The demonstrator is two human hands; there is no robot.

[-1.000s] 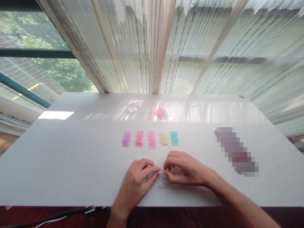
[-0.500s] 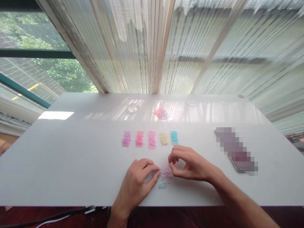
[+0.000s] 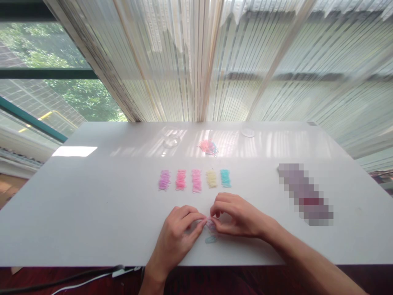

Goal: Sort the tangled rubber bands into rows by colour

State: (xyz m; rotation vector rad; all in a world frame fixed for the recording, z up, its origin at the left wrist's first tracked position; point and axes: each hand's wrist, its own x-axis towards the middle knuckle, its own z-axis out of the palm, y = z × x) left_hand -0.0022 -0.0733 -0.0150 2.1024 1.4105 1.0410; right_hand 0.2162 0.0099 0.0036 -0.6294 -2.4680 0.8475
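Near the front of the table, my left hand (image 3: 181, 230) is closed, thumb and forefinger pinching at a small bunch of thin pink and lilac elastic bands (image 3: 211, 225). My right hand (image 3: 238, 215) pinches at the same bunch from the other side, its fingertips almost touching those of the left. The fingers cover much of the bunch. Just below them lies a pale teal loop (image 3: 210, 239). Beyond my hands is a row of sorted bands: purple (image 3: 164, 180), coral pink (image 3: 181, 180), light pink (image 3: 196, 181), pale yellow (image 3: 211, 179) and turquoise (image 3: 225, 178).
A mixed heap of bands (image 3: 208, 146) lies farther back on the white table (image 3: 76, 213). A clear round container (image 3: 171, 139) stands left of it, a clear disc (image 3: 248, 132) right. A pixelated long object (image 3: 305, 194) lies at the right. Striped curtains hang behind.
My right hand has moved left and slightly down, bringing its fingertips against those of my left hand over the bunch. My left hand has stayed nearly still.
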